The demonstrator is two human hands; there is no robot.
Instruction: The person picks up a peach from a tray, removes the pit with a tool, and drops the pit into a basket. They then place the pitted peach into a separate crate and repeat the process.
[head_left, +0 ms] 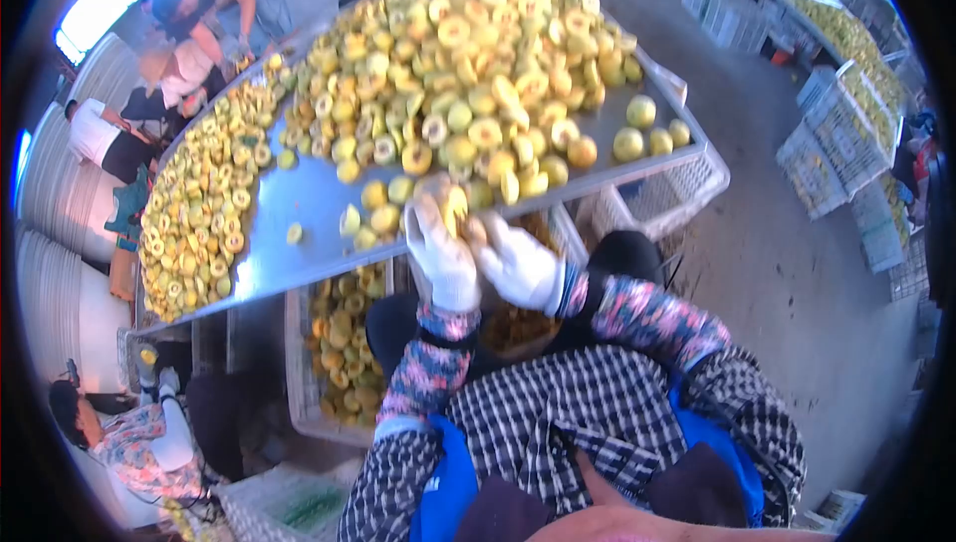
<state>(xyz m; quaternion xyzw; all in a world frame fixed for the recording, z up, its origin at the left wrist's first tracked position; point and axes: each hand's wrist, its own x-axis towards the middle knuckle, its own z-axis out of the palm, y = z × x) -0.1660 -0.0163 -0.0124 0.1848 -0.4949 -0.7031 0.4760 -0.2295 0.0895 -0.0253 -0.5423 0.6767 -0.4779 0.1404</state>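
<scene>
My left hand, in a white glove with soiled fingertips, is closed around a yellow fruit half at the table's near edge. My right hand, also gloved, is closed against it, its fingertips meeting the fruit; anything inside those fingers is hidden. Just beyond both hands, a big heap of yellow-green stone fruit, many pieces halved and hollowed, covers the metal table. A few whole fruits sit at the right corner.
Under the table stand a crate of fruit and a white crate. A second band of halves lines the table's left side. Several people work along the left. Stacked fruit crates stand across the floor on the right.
</scene>
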